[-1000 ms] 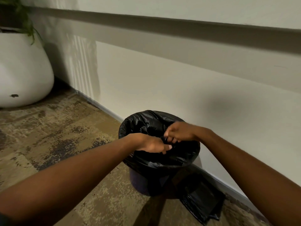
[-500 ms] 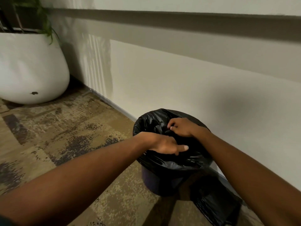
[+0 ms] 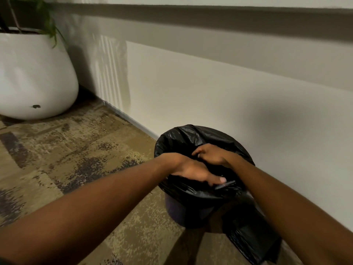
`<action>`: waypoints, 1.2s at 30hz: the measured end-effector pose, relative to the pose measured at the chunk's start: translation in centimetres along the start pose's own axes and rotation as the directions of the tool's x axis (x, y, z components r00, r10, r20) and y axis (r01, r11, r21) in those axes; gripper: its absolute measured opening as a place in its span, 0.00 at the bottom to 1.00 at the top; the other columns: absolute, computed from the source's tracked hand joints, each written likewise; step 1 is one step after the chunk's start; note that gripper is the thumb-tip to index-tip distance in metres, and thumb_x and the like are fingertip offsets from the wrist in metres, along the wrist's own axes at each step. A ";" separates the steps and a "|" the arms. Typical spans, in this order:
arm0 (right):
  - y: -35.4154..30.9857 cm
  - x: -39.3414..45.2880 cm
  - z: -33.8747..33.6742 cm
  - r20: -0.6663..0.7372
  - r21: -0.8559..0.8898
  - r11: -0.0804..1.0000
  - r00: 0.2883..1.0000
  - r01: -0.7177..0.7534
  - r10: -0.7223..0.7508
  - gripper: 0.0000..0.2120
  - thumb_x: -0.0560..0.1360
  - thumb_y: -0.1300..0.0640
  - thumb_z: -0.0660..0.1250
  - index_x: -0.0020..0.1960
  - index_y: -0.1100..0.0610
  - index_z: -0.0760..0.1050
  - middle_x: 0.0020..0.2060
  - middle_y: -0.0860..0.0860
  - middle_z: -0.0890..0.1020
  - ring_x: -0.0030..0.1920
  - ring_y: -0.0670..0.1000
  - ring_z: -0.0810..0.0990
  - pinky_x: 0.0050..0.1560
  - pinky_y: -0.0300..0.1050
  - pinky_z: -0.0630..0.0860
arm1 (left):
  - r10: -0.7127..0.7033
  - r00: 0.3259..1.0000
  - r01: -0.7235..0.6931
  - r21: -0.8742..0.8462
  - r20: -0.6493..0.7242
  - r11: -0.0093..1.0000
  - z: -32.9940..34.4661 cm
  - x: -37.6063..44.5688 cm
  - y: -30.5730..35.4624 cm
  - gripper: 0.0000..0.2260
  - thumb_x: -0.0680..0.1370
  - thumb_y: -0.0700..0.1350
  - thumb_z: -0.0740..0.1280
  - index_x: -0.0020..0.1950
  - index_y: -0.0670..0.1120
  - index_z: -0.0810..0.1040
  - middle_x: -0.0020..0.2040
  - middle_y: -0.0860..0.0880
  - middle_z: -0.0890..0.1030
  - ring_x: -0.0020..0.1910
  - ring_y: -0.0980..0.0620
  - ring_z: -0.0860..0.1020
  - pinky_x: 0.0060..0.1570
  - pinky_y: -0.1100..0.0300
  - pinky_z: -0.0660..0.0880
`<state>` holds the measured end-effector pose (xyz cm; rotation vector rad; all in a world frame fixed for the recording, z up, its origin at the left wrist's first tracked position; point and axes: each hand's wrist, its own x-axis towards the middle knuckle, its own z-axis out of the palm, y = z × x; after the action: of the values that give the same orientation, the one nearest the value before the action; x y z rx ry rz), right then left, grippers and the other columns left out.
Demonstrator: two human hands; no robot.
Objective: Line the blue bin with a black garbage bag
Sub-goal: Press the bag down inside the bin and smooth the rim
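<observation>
A small dark blue bin (image 3: 177,211) stands on the carpet beside the wall. A black garbage bag (image 3: 183,139) is draped over its rim and down its sides. My left hand (image 3: 193,172) lies on the near part of the rim, its thumb pressing a fold of the bag. Inside the mouth of the bin, my right hand (image 3: 210,154) has its fingers closed on gathered plastic. The inside of the bin is hidden by the bag and both hands.
A pile of black bags (image 3: 254,243) lies on the floor to the right of the bin, against the wall (image 3: 210,88). A large white planter (image 3: 34,77) with a green plant stands at far left. Patterned carpet (image 3: 76,150) covers the floor.
My right hand has gone deeper into the bin's mouth, and my left hand has slid along the near rim. The camera has turned left, so the bin sits further right in view.
</observation>
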<state>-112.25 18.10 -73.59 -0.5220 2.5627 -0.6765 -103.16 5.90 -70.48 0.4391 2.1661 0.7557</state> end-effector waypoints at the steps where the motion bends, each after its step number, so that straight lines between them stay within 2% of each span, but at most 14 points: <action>1: 0.2 -0.6 -0.6 -0.024 0.103 0.995 1.000 -0.005 0.008 0.17 0.78 0.66 0.56 0.63 0.59 0.77 0.58 0.56 0.81 0.56 0.53 0.81 0.56 0.43 0.77 | 0.012 0.998 -0.013 -0.022 -0.062 1.000 -0.5 -0.3 -0.2 0.28 0.80 0.62 0.56 0.70 0.43 0.72 0.65 0.47 0.77 0.67 0.47 0.73 0.66 0.54 0.68; 4: 0.7 -3.1 -2.8 -0.151 0.390 0.921 0.987 0.009 0.054 0.13 0.79 0.65 0.56 0.57 0.60 0.78 0.51 0.58 0.84 0.46 0.54 0.84 0.49 0.47 0.82 | 0.096 0.912 -0.076 0.064 -0.399 0.995 -2.5 -1.2 -1.5 0.24 0.81 0.59 0.55 0.58 0.41 0.80 0.51 0.46 0.83 0.49 0.47 0.82 0.43 0.58 0.77; 7: 2.5 -6.3 -4.4 -0.473 0.296 0.953 0.876 0.059 0.093 0.09 0.78 0.60 0.60 0.53 0.54 0.79 0.47 0.55 0.84 0.42 0.51 0.83 0.45 0.46 0.81 | 0.145 0.603 -0.003 0.179 -0.785 0.984 -4.0 -1.9 -3.3 0.18 0.81 0.53 0.59 0.48 0.40 0.80 0.45 0.41 0.83 0.37 0.47 0.78 0.37 0.57 0.73; 10: 5.3 -9.5 -4.1 -0.646 0.101 0.992 0.754 -0.070 0.119 0.12 0.76 0.54 0.65 0.58 0.54 0.77 0.44 0.51 0.81 0.49 0.54 0.80 0.49 0.42 0.72 | 0.036 0.248 0.155 0.076 -0.968 0.985 -4.3 -3.2 -5.2 0.10 0.79 0.49 0.64 0.52 0.43 0.76 0.48 0.44 0.81 0.42 0.49 0.77 0.40 0.57 0.72; 12: 6.8 -11.5 -3.0 -0.607 0.182 0.968 0.755 -0.172 0.248 0.21 0.75 0.47 0.67 0.65 0.55 0.71 0.50 0.55 0.80 0.53 0.56 0.78 0.51 0.45 0.72 | -0.135 0.177 0.169 -0.105 -0.975 0.980 -3.6 -4.0 -6.2 0.15 0.78 0.50 0.65 0.58 0.41 0.72 0.52 0.44 0.77 0.43 0.50 0.75 0.39 0.57 0.74; 14: 7.4 -13.2 -1.7 -0.476 0.375 0.890 0.770 -0.259 0.425 0.30 0.74 0.42 0.67 0.70 0.56 0.65 0.60 0.58 0.76 0.55 0.58 0.77 0.52 0.49 0.75 | -0.331 0.209 0.081 -0.321 -0.920 0.944 -2.3 -4.9 -6.7 0.15 0.78 0.51 0.66 0.54 0.40 0.72 0.47 0.47 0.74 0.36 0.53 0.72 0.32 0.61 0.70; 16: 7.3 -14.7 -0.6 -0.303 0.603 0.748 0.787 -0.279 0.538 0.32 0.74 0.41 0.67 0.70 0.57 0.63 0.59 0.59 0.75 0.49 0.57 0.78 0.43 0.48 0.76 | -0.476 0.344 -0.097 -0.535 -0.809 0.840 -1.1 -5.7 -6.8 0.14 0.79 0.51 0.66 0.49 0.39 0.74 0.48 0.46 0.75 0.40 0.49 0.76 0.34 0.59 0.73; 17: 7.0 -15.3 -0.2 -0.220 0.693 0.668 0.802 -0.272 0.555 0.31 0.74 0.42 0.67 0.69 0.59 0.65 0.55 0.58 0.77 0.44 0.56 0.78 0.38 0.46 0.75 | -0.514 0.429 -0.150 -0.620 -0.743 0.770 -0.6 -6.3 -6.7 0.17 0.79 0.52 0.66 0.55 0.37 0.75 0.53 0.44 0.77 0.46 0.43 0.78 0.39 0.56 0.76; 20: 5.9 -16.8 0.6 -0.006 0.871 0.421 0.852 -0.252 0.524 0.22 0.75 0.48 0.69 0.62 0.62 0.72 0.48 0.59 0.79 0.42 0.56 0.82 0.36 0.46 0.79 | -0.563 0.641 -0.092 -0.780 -0.522 0.619 1.0 -7.7 -6.1 0.22 0.79 0.56 0.62 0.62 0.39 0.73 0.58 0.35 0.76 0.45 0.42 0.76 0.40 0.54 0.75; 23: 4.6 -17.6 1.3 0.127 0.940 0.233 0.887 -0.251 0.444 0.18 0.77 0.57 0.68 0.64 0.64 0.72 0.54 0.63 0.79 0.48 0.61 0.82 0.43 0.53 0.82 | -0.562 0.728 -0.054 -0.850 -0.393 0.525 2.3 -7.5 -5.2 0.15 0.80 0.52 0.61 0.57 0.41 0.74 0.52 0.39 0.78 0.47 0.42 0.77 0.45 0.51 0.75; 26: 3.4 -17.8 1.8 0.144 0.962 0.152 0.894 -0.227 0.425 0.17 0.78 0.64 0.64 0.65 0.67 0.70 0.59 0.66 0.77 0.49 0.62 0.80 0.40 0.53 0.82 | -0.558 0.742 -0.063 -0.867 -0.372 0.495 3.0 -7.0 -4.4 0.10 0.81 0.45 0.60 0.54 0.40 0.74 0.50 0.40 0.77 0.46 0.42 0.77 0.45 0.48 0.76; 30: 2.4 -17.6 1.3 0.144 0.975 0.092 0.885 -0.204 0.443 0.16 0.78 0.68 0.62 0.65 0.67 0.69 0.50 0.65 0.78 0.46 0.62 0.79 0.29 0.54 0.80 | -0.529 0.740 -0.138 -0.863 -0.417 0.486 3.3 -6.8 -4.7 0.07 0.80 0.39 0.57 0.47 0.40 0.74 0.44 0.41 0.77 0.43 0.43 0.77 0.48 0.46 0.78; 33: 1.4 -17.0 0.6 0.135 0.972 0.115 0.890 -0.204 0.435 0.15 0.78 0.68 0.63 0.64 0.66 0.70 0.47 0.64 0.79 0.46 0.62 0.80 0.42 0.56 0.82 | -0.515 0.724 -0.207 -0.857 -0.459 0.472 3.1 -7.3 -5.2 0.07 0.81 0.39 0.58 0.48 0.40 0.74 0.44 0.42 0.77 0.41 0.45 0.77 0.44 0.47 0.79; 36: 0.1 -16.0 0.3 0.135 0.967 0.142 0.897 -0.212 0.422 0.15 0.78 0.67 0.62 0.64 0.65 0.70 0.50 0.64 0.79 0.45 0.61 0.80 0.53 0.57 0.78 | -0.535 0.668 -0.294 -0.844 -0.516 0.448 2.2 -7.9 -6.2 0.06 0.80 0.39 0.61 0.49 0.38 0.75 0.47 0.40 0.77 0.44 0.44 0.77 0.49 0.46 0.80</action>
<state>-98.79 25.39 -68.85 0.5700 1.6354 -1.9760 -96.82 -2.15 -71.14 -0.7863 1.9790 2.1213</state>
